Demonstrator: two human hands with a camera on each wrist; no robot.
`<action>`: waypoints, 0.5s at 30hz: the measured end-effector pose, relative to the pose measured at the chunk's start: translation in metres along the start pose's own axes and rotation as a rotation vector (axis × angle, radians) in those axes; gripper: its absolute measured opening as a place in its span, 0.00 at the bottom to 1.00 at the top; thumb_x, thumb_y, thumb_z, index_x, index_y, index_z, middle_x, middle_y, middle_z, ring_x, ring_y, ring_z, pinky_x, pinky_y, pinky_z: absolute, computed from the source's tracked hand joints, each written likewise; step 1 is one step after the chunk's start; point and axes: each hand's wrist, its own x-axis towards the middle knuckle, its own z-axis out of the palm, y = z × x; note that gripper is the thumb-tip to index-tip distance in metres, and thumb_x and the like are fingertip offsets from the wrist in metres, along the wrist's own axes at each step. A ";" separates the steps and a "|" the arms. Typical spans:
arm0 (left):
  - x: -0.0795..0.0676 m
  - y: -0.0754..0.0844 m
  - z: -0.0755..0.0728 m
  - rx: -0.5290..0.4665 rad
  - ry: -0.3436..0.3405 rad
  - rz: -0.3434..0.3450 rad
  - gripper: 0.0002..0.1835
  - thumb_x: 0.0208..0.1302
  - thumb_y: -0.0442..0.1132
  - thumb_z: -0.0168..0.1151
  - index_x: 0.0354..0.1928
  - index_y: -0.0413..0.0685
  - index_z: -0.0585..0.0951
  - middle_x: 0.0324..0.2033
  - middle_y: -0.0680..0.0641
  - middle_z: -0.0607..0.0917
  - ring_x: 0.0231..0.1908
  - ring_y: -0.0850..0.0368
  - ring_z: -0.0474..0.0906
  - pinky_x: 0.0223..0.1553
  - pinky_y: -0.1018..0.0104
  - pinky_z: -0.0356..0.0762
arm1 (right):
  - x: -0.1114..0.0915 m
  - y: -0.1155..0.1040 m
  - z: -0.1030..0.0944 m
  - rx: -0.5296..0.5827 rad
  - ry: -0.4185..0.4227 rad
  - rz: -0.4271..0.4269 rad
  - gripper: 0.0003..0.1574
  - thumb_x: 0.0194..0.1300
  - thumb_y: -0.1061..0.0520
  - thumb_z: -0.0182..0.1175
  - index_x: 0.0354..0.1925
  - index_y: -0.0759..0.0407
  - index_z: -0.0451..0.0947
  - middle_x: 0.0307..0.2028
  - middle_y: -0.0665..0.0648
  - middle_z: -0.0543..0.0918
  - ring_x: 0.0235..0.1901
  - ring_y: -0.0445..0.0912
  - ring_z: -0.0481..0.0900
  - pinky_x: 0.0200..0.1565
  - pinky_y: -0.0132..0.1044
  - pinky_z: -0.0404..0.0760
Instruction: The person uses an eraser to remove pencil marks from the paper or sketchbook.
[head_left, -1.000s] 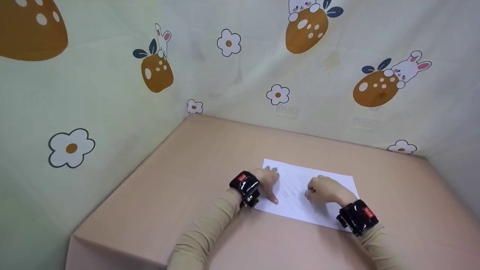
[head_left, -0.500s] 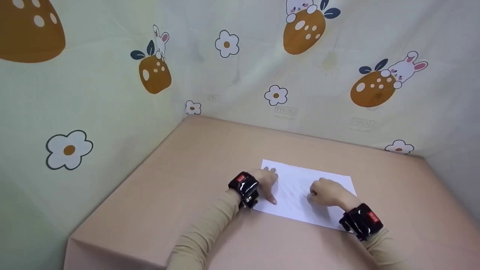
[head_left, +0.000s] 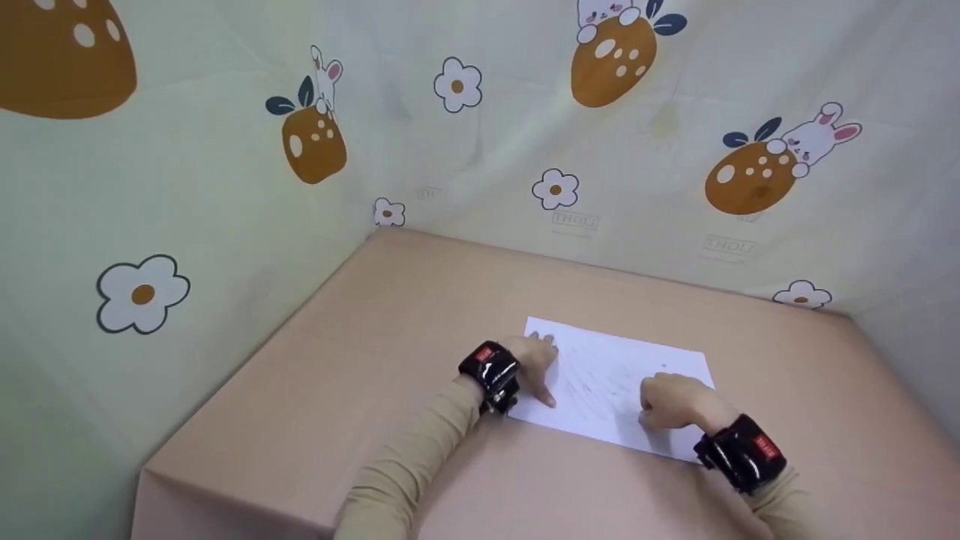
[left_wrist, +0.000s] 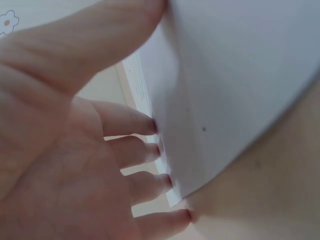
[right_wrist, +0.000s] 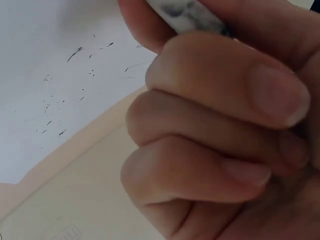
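Observation:
A white sheet of paper (head_left: pixel 600 409) with faint grey pencil strokes lies on the table. My left hand (head_left: pixel 531 364) rests on its left side, fingers and thumb spread; the left wrist view shows the fingertips (left_wrist: pixel 165 182) down along the paper's edge. Over the right part of the sheet, my right hand (head_left: pixel 673 402) is curled round a white eraser (right_wrist: pixel 187 15) smudged dark grey. Most of the eraser is hidden by the fingers. Small dark eraser crumbs (right_wrist: pixel 75 54) lie scattered on the paper beside this hand.
The sheet lies on a table covered with a peach-coloured cloth (head_left: pixel 360 345), whose front left corner drops away. A pale curtain (head_left: pixel 225 187) printed with flowers, rabbits and orange fruit hangs at the back and left. Both wrists carry black camera bands (head_left: pixel 491 371).
My right hand has moved right and nearer to me across the paper, baring more strokes and a dark crumb near the right edge. The left hand has stayed in place.

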 end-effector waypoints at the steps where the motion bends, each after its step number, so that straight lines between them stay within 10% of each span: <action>1: 0.000 0.000 0.001 0.004 -0.001 -0.002 0.54 0.51 0.63 0.67 0.73 0.42 0.55 0.74 0.43 0.51 0.74 0.45 0.46 0.76 0.58 0.45 | 0.001 0.001 0.001 0.020 0.010 -0.003 0.14 0.47 0.61 0.60 0.13 0.56 0.66 0.15 0.47 0.63 0.20 0.41 0.59 0.21 0.31 0.58; 8: 0.001 0.000 0.003 0.032 -0.003 -0.013 0.54 0.50 0.62 0.68 0.72 0.42 0.56 0.74 0.42 0.53 0.74 0.45 0.48 0.75 0.57 0.48 | 0.013 0.000 0.013 0.090 0.170 -0.082 0.27 0.56 0.62 0.56 0.11 0.48 0.52 0.13 0.42 0.53 0.18 0.37 0.53 0.22 0.27 0.50; 15: 0.003 0.001 0.001 0.022 -0.005 -0.013 0.55 0.50 0.63 0.67 0.73 0.43 0.55 0.74 0.43 0.51 0.74 0.46 0.46 0.76 0.58 0.45 | -0.005 -0.007 0.000 -0.001 -0.009 0.027 0.17 0.46 0.63 0.59 0.11 0.54 0.62 0.14 0.46 0.60 0.18 0.41 0.57 0.20 0.30 0.53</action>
